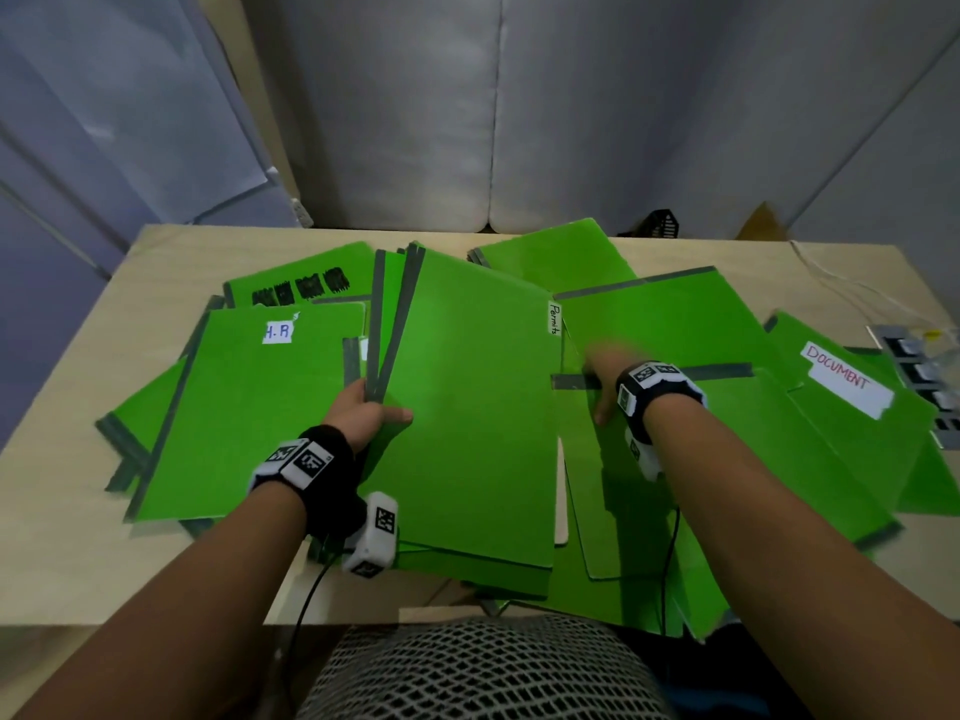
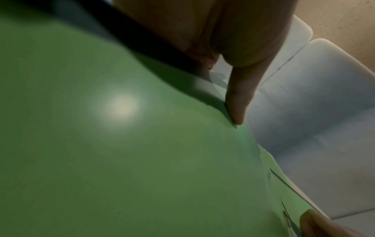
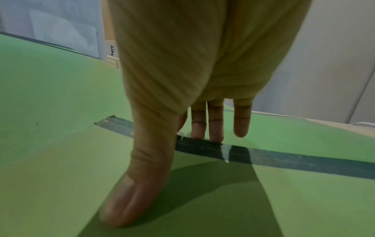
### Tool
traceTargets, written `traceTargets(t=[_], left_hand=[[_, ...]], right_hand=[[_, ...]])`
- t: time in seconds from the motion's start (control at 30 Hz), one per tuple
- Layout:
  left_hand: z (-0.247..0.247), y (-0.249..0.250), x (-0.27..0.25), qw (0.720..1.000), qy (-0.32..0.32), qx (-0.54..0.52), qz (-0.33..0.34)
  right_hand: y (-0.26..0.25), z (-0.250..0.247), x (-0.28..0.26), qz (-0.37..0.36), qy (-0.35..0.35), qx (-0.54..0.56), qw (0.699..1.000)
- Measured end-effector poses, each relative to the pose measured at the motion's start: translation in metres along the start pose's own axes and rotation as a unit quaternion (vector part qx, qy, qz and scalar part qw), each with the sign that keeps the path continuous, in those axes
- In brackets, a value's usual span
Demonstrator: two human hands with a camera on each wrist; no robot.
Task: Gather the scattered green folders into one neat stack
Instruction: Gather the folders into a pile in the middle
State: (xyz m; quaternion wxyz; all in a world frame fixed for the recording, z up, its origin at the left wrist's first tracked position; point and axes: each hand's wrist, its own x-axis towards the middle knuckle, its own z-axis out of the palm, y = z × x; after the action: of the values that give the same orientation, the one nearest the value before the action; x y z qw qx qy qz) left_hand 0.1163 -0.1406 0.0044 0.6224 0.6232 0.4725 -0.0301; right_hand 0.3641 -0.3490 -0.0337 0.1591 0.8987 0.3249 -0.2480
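Note:
Several green folders with dark spines lie overlapping on the table [image 1: 171,262]. My left hand [image 1: 363,413] grips a tilted bundle of green folders [image 1: 467,407] at its left edge, thumb [image 2: 235,104] on the top cover [image 2: 121,144]; one carries a "Permits" tab [image 1: 555,318]. My right hand [image 1: 602,376] lies flat on a folder [image 1: 701,459] to the right, its fingertips [image 3: 216,136] at the folder's dark spine strip [image 3: 284,160] and its thumb [image 3: 142,184] pressing on the cover. An "H.R" folder [image 1: 249,407] lies at the left, a "DOCUMENT" folder [image 1: 852,407] at the right.
More green folders sit at the back: one with black marks [image 1: 301,283] and one behind the middle [image 1: 556,257]. A small device with a white cable [image 1: 919,366] lies at the right table edge. Grey cushions [image 1: 467,122] stand behind the table.

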Motion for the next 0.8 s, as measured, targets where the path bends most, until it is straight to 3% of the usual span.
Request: traceTargets(t=[0.23, 0.37, 0.43, 0.53, 0.63, 0.73, 0.8], left_hand=[[-0.002, -0.005, 0.006, 1.0, -0.003, -0.013, -0.019], [-0.002, -0.008, 0.01, 0.999, -0.006, -0.024, -0.029], [-0.004, -0.01, 0.014, 0.999, -0.008, -0.035, -0.028], [-0.003, -0.016, 0.022, 0.998, 0.0, -0.045, -0.035], [-0.001, -0.019, 0.026, 0.998, 0.006, -0.048, -0.039], [0.0, -0.024, 0.03, 0.999, 0.011, -0.04, -0.023], [0.0, -0.023, 0.03, 0.999, 0.02, -0.03, -0.021]], right_hand=[[0.016, 0.008, 0.002, 0.003, 0.012, 0.11, 0.994], [0.015, 0.01, -0.003, 0.005, 0.067, 0.154, 0.986], [0.017, 0.0, -0.01, 0.004, 0.127, 0.193, 0.973], [0.026, -0.033, -0.023, 0.043, 0.275, 0.203, 0.939], [0.042, -0.069, -0.041, 0.133, 0.397, 0.218, 0.882], [0.064, -0.084, -0.063, 0.262, 0.415, 0.307, 0.816], [0.08, -0.069, -0.077, 0.332, 0.383, 0.358, 0.784]])
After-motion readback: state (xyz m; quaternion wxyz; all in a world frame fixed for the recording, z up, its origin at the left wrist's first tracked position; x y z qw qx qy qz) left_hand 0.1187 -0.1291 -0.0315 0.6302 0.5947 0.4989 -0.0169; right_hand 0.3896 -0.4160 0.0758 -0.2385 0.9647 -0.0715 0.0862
